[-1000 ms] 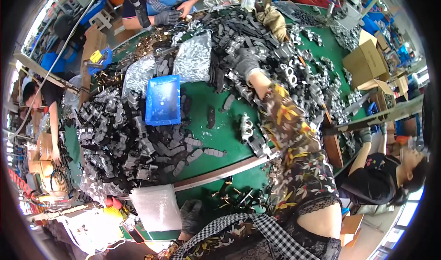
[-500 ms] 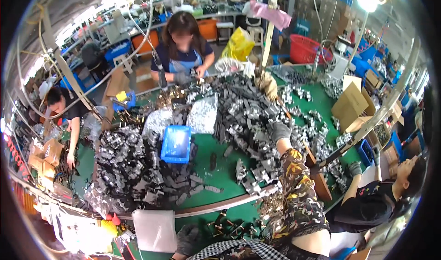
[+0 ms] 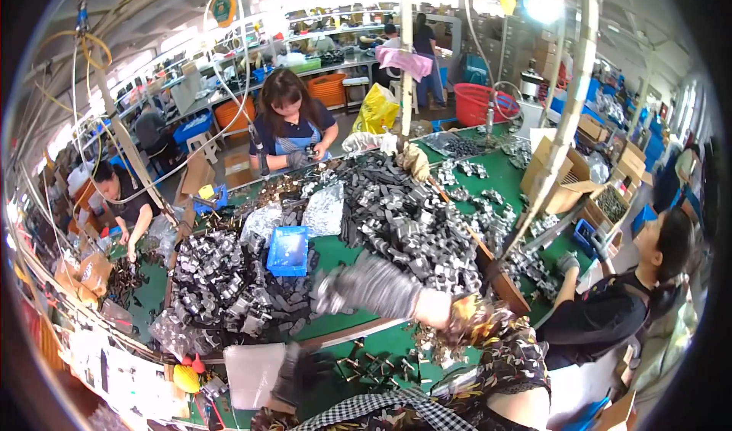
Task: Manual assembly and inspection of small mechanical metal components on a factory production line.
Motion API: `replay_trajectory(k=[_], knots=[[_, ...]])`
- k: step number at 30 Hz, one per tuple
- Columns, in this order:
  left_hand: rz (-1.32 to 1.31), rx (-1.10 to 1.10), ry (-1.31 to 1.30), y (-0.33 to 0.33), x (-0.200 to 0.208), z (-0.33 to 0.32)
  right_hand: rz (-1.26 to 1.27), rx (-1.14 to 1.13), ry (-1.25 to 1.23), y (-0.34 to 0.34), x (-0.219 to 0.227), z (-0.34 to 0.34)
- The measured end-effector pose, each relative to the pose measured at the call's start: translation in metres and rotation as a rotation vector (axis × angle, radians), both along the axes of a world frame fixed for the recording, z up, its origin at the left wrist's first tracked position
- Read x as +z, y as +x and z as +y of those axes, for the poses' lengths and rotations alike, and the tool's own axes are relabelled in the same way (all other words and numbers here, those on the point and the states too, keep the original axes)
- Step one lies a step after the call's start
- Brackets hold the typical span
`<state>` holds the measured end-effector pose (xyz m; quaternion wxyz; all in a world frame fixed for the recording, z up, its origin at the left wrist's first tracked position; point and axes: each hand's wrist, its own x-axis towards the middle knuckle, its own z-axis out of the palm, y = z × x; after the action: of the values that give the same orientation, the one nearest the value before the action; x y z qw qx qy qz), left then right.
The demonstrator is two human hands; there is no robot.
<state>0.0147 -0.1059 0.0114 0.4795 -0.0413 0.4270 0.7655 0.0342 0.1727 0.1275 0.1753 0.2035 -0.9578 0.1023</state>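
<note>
My right hand [image 3: 377,288], in a grey knit glove, reaches leftward over the green tabletop, smeared by motion. At its fingertips is a blurred grey shape; whether it holds a metal part cannot be told. A pile of small metal castings [image 3: 400,229] lies just beyond it, and a blue plastic bin [image 3: 288,251] stands to its left. My left hand [image 3: 301,374], in a dark glove, is low at the near side, beside a stack of clear plastic bags [image 3: 253,370]. Its fingers are shadowed and blurred. Dark bolt-like parts [image 3: 377,366] lie to its right.
Another heap of castings [image 3: 213,278] fills the left of the table. A wooden divider [image 3: 499,278] and a pale post [image 3: 557,141] stand at right. Co-workers sit across [image 3: 288,126], at left [image 3: 130,206] and at right [image 3: 610,309]. Cardboard boxes [image 3: 557,168] stand beyond.
My right hand has come back from the far pile, down and to the left, over the near tabletop. My left hand has shifted slightly left and up toward the plastic bags. The view has tilted up.
</note>
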Motion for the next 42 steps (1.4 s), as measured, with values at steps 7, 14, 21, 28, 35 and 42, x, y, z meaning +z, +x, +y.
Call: replay_trajectory(k=[7, 14, 21, 28, 35, 42], knots=[[0.230, -0.090, 0.065, 0.040, 0.031, -0.007, 0.259, 0.431, 0.190, 0.071, -0.055, -0.094], [-0.026, 0.013, 0.091, 0.051, 0.001, -0.028, 0.125, 0.177, -0.189, 0.110, -0.066, -0.115], [-0.131, 0.252, 0.047, 0.068, 0.010, -0.033, -0.111, -0.065, -0.535, 0.149, -0.108, -0.104], [-0.211, 0.126, 0.113, 0.074, 0.012, -0.020, -0.213, -0.082, -0.621, 0.162, -0.136, -0.108], [-0.135, 0.127, 0.018, 0.078, 0.008, -0.021, -0.207, -0.074, -0.700, 0.164, -0.153, -0.114], [-0.216, 0.164, 0.051, 0.083, 0.012, -0.024, -0.279, -0.117, -0.647, 0.170, -0.161, -0.113]])
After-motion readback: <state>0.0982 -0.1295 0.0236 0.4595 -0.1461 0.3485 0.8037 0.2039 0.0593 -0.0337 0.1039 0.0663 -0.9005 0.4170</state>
